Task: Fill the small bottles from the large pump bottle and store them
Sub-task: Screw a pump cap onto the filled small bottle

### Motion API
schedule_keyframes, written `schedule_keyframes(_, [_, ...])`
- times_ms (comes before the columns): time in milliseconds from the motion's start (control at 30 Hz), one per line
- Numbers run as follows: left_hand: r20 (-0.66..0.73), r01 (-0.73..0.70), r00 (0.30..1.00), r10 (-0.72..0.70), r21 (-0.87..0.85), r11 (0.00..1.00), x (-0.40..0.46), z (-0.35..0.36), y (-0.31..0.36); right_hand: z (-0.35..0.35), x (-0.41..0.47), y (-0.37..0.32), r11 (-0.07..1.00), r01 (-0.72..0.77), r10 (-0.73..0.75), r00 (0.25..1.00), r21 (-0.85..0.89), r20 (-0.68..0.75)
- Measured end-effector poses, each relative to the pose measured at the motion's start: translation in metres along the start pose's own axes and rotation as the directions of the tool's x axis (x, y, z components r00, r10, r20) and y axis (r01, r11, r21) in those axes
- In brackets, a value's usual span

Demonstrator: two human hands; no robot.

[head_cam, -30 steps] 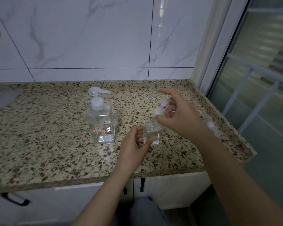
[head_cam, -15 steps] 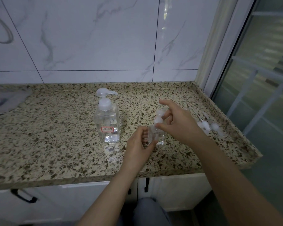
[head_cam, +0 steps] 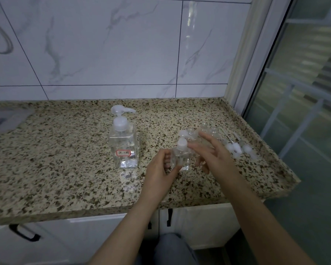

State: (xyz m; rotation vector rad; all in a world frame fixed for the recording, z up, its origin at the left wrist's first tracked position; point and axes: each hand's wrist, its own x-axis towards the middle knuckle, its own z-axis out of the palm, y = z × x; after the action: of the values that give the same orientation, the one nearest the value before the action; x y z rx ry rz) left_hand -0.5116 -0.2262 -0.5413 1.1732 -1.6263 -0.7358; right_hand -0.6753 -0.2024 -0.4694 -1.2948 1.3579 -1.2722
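Note:
The large clear pump bottle (head_cam: 123,148), with a red-edged label, stands on the speckled granite counter (head_cam: 65,159). Just right of it stands a small clear bottle (head_cam: 180,158) with a white pump cap on top. My left hand (head_cam: 159,169) grips its lower part between thumb and fingers. My right hand (head_cam: 212,153) is against the bottle's right side below the cap, its fingers spread and mostly straight, holding nothing. Behind my right hand stand more small clear bottles (head_cam: 204,128), partly hidden; at least one is uncapped.
Loose white pump caps with tubes (head_cam: 235,148) lie on the counter at the right, near its raised edge. A grey tray-like thing (head_cam: 6,119) sits at the far left. A tiled wall stands behind, a glass door to the right, white cabinet doors below.
My right hand brought the white pump cap down onto the small bottle, then let go of it and spread its fingers. My left hand kept its hold on the bottle.

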Motion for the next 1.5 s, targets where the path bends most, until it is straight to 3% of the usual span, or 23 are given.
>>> schedule_keyframes(133, [0.001,0.002,1.000,-0.002,-0.005,1.000,0.000,0.000,0.001,-0.002,-0.001,0.009,0.994,0.069,-0.070,0.997,-0.082,-0.013])
schedule_keyframes(267, [0.002,0.013,1.000,-0.013,0.000,1.000,-0.001,0.000,0.002,0.004,-0.003,0.012,0.998,0.036,-0.041,0.993,0.049,0.110])
schedule_keyframes(467, [-0.011,0.020,1.000,-0.020,0.002,1.000,-0.001,0.000,0.004,0.003,-0.002,0.022,0.994,0.105,-0.104,0.992,0.019,-0.073])
schedule_keyframes(600, [-0.010,0.020,1.000,-0.020,0.003,1.000,-0.001,0.000,0.006,0.011,-0.001,0.020,0.994,0.098,-0.103,0.991,0.056,0.083])
schedule_keyframes(767, [-0.032,0.012,0.999,-0.010,0.054,0.998,-0.002,0.001,0.007,0.004,-0.002,0.023,0.985,0.171,-0.170,0.973,-0.001,-0.154])
schedule_keyframes(867, [-0.022,0.012,1.000,-0.011,0.036,0.999,-0.002,0.000,0.007,0.008,0.004,0.023,0.978,0.190,-0.191,0.981,-0.085,-0.013])
schedule_keyframes(967, [-0.010,-0.001,1.000,0.001,0.031,1.000,-0.002,0.000,0.008,0.014,0.012,0.021,0.988,0.152,-0.149,0.983,-0.023,0.110])
schedule_keyframes(1167, [0.010,0.009,1.000,-0.010,0.052,0.999,0.000,0.000,0.004,0.022,0.025,0.016,0.955,0.173,-0.191,0.980,-0.243,-0.050])
schedule_keyframes(1300, [0.037,0.005,0.999,-0.008,0.089,0.996,0.000,0.001,0.003,0.018,0.028,0.016,0.921,0.207,-0.225,0.974,-0.330,-0.016])
schedule_keyframes(1400, [0.039,-0.004,0.999,0.000,0.095,0.995,0.000,0.001,0.004,0.014,0.029,0.019,0.947,0.190,-0.186,0.982,-0.258,0.041])
schedule_keyframes(1500, [0.035,-0.010,0.999,0.006,0.118,0.993,0.001,0.003,0.001,0.015,0.027,0.023,0.953,0.191,-0.201,0.979,-0.236,-0.019])
